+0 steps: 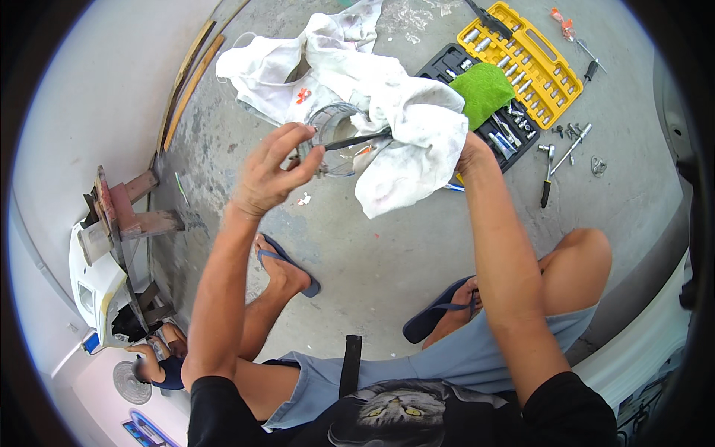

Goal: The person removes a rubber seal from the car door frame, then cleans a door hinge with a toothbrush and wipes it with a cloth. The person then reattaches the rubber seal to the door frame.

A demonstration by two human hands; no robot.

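A large stained white cloth [417, 112] hangs in front of me, wrapped around one end of a dark slim rod-like part [350, 141]. My left hand [279, 167] is closed, its fingers bent around the other end of this part, where a bit of metal shows. My right hand [471, 155] grips the cloth from its right side; most of its fingers are hidden behind the folds. Behind the rod, a clear round container [325, 118] stands on the floor, partly covered by the cloth.
An open socket set case [547, 71] lies at the far right, a green cloth [482, 91] on it. Beside it are a ratchet [547, 175], an extension bar [572, 153], bolts and a screwdriver [590, 71]. Wooden strips [195, 86] lean left; a person [167, 369] is at lower left.
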